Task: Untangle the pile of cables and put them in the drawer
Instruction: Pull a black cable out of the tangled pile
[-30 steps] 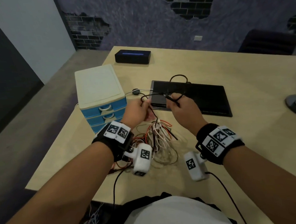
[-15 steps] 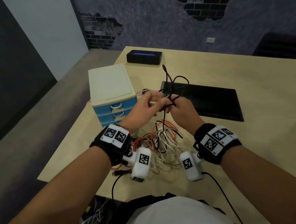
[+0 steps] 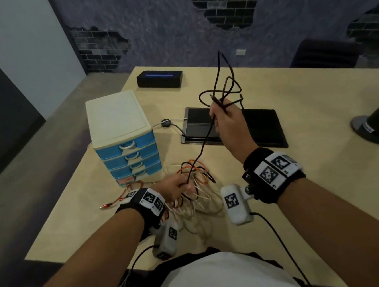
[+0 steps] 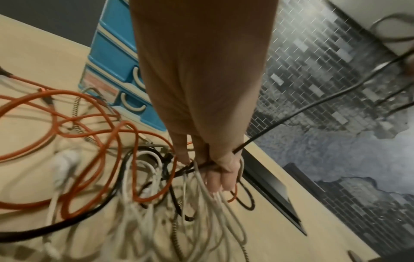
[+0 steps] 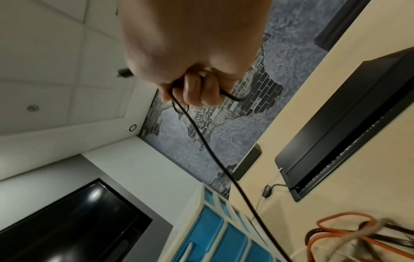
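Cables (image 3: 195, 189) lie heaped on the table (image 3: 315, 189) at 6 o'clock from the drawer unit (image 3: 123, 136), close by its lowest drawers. All 4 drawers look closed to me. At 3 o'clock of the unit sits a black tray (image 3: 263, 127). I judge I am at step 1: drawing 1 black cable (image 3: 203, 145) out of the tangle. My right hand (image 3: 229, 125) is raised above the tray at 12 o'clock of the heap, fingers curled round loops of that cable. My left hand (image 3: 174, 186) grips the heap, white strands and the black one running through its fingers. Next I would pull the black length free while pinning the rest, then open a drawer.
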